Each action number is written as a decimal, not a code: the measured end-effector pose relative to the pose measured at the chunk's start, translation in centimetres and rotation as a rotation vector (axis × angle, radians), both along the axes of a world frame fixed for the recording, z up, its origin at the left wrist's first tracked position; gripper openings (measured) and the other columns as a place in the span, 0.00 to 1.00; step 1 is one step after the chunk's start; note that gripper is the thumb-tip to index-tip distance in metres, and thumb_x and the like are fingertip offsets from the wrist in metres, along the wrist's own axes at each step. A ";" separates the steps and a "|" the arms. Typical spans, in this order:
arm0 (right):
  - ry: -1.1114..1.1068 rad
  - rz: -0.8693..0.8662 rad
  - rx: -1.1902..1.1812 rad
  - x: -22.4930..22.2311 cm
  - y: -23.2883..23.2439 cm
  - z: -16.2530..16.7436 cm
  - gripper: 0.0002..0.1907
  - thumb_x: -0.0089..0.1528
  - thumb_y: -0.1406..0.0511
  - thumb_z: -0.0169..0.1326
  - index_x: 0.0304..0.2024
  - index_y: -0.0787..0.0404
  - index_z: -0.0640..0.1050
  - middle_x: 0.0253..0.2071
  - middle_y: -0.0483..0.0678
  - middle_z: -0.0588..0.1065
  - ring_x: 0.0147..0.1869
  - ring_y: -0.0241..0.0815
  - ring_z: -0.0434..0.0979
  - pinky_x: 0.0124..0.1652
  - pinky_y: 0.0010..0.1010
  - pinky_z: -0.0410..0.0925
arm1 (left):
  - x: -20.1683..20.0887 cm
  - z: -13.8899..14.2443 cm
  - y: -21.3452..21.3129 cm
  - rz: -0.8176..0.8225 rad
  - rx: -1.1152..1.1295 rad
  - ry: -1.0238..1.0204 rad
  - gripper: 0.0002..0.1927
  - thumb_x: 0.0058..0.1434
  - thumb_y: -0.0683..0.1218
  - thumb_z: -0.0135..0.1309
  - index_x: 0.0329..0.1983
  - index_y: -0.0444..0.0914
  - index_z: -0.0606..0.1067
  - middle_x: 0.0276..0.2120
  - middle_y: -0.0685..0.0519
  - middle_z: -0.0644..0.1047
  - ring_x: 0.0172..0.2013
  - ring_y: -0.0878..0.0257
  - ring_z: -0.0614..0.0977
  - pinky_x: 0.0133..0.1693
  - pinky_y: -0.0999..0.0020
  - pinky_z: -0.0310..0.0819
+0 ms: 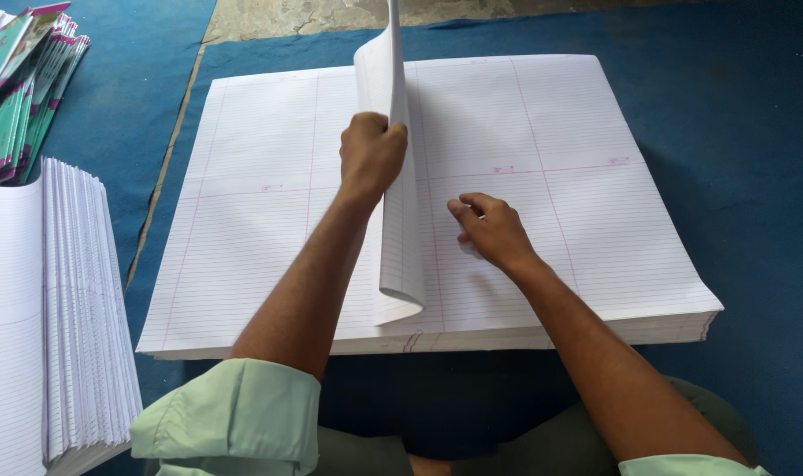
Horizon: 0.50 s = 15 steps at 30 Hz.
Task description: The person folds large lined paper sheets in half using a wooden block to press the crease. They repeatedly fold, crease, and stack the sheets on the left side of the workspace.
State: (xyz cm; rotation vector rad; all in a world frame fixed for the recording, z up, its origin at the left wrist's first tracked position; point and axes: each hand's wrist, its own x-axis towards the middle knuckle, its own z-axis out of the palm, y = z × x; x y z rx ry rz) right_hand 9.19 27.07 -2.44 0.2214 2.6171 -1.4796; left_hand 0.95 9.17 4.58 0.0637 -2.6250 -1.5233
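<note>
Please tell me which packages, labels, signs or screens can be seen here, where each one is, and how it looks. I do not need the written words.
No packages, signs or screens show.
Booklet covers: top left on the blue mat, fanned pile, teal with pink edges.
Small printed marks: on the big ruled sheet stack, tiny pink rectangles, too small to make out.

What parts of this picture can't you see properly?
- Lifted sheets in the left hand: top cut off by the head view's upper edge.
- Paper under the right hand: covered by the hand; fingertips blurred.
- Small marks on the big ruled stack: too small to tell.
- Folded pile and coloured booklets: cut off at the left edge.
</note>
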 end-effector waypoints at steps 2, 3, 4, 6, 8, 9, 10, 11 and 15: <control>-0.039 -0.008 -0.069 -0.3 0.0 -0.1 0.33 0.65 0.46 0.44 0.56 0.66 0.76 0.41 0.57 0.80 0.39 0.45 0.84 0.38 0.39 0.78 | -0.6 0.4 -0.4 -0.041 0.138 0.028 0.13 0.60 0.42 0.46 0.24 0.30 0.75 0.22 0.42 0.79 0.19 0.59 0.79 0.23 0.60 0.80; -0.057 -0.004 -0.097 -0.4 0.0 -0.2 0.35 0.66 0.45 0.42 0.53 0.69 0.77 0.41 0.57 0.79 0.41 0.47 0.84 0.40 0.40 0.78 | -0.9 0.5 -0.6 -0.066 0.222 0.053 0.11 0.60 0.42 0.47 0.30 0.28 0.75 0.24 0.40 0.79 0.21 0.56 0.82 0.27 0.60 0.82; -0.075 -0.001 -0.125 -0.5 0.0 -0.3 0.37 0.67 0.43 0.40 0.51 0.71 0.78 0.41 0.58 0.79 0.43 0.49 0.85 0.43 0.42 0.79 | -1.1 0.6 -1.0 -0.092 0.306 0.076 0.12 0.60 0.42 0.48 0.36 0.26 0.75 0.27 0.38 0.79 0.24 0.54 0.84 0.30 0.60 0.84; -0.063 0.014 -0.082 -0.5 0.0 -0.7 0.40 0.66 0.41 0.33 0.53 0.67 0.78 0.44 0.60 0.79 0.51 0.48 0.81 0.51 0.44 0.72 | -1.2 0.5 -1.3 -0.115 0.453 0.088 0.18 0.60 0.43 0.48 0.45 0.22 0.74 0.30 0.34 0.79 0.27 0.49 0.86 0.33 0.59 0.87; -0.088 0.029 -0.145 -0.8 0.0 -0.9 0.43 0.66 0.39 0.28 0.56 0.66 0.76 0.47 0.61 0.78 0.58 0.49 0.77 0.57 0.45 0.69 | -1.0 0.5 -2.0 -0.108 0.575 0.066 0.23 0.61 0.45 0.46 0.50 0.20 0.74 0.32 0.30 0.80 0.28 0.45 0.86 0.34 0.56 0.87; -0.124 0.034 -0.227 -0.9 0.1 -1.0 0.44 0.65 0.39 0.27 0.58 0.67 0.74 0.50 0.62 0.76 0.60 0.49 0.76 0.59 0.45 0.68 | -0.7 0.4 -2.3 -0.089 0.584 0.050 0.24 0.60 0.46 0.47 0.51 0.21 0.73 0.32 0.32 0.79 0.29 0.46 0.86 0.34 0.57 0.87; -0.159 0.038 -0.308 -1.0 0.1 -1.1 0.45 0.65 0.38 0.26 0.59 0.68 0.71 0.52 0.62 0.74 0.63 0.50 0.74 0.60 0.45 0.68 | -0.5 0.3 -2.7 -0.070 0.593 0.036 0.24 0.59 0.47 0.47 0.52 0.23 0.73 0.32 0.33 0.79 0.29 0.47 0.86 0.33 0.57 0.87; -0.172 0.060 -0.349 -1.1 -0.1 -1.2 0.44 0.65 0.39 0.27 0.60 0.69 0.70 0.54 0.63 0.73 0.63 0.50 0.73 0.60 0.43 0.67 | -0.2 0.2 -3.0 -0.052 0.602 0.021 0.24 0.58 0.47 0.48 0.53 0.25 0.72 0.32 0.35 0.79 0.29 0.49 0.86 0.33 0.57 0.87; -0.218 0.111 -0.367 -0.5 -0.4 -1.6 0.40 0.65 0.41 0.33 0.58 0.69 0.70 0.48 0.63 0.75 0.57 0.49 0.76 0.53 0.39 0.69 | 1.2 -1.0 -5.0 -0.036 0.628 -0.032 0.21 0.58 0.50 0.49 0.46 0.28 0.75 0.29 0.39 0.77 0.26 0.51 0.83 0.28 0.58 0.84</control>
